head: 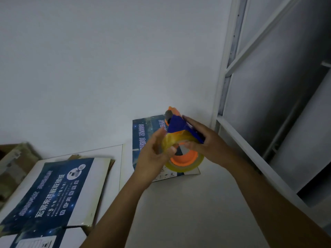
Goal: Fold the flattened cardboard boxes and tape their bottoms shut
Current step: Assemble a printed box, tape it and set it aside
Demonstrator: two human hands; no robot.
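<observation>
Head view: both hands are raised over a white counter (179,203) and share a tape dispenser (179,126) with a blue body and an orange hub. The right hand (206,140) grips the dispenser's blue handle, its fingers wrapped round it from the right. The left hand (152,153) is at the yellowish roll (182,167), its fingers curled against the roll's left rim and its thumb raised beside it. Blur hides whether it pinches a loose tape end.

Behind the hands, a flattened blue-printed box (146,129) lies on the counter with its far edge at the wall (107,68). To the left, well apart from it, is a stack (59,190) of more flattened printed boxes. Brown cardboard (16,158) sits at the far left edge. A white window frame (250,42) runs along the right.
</observation>
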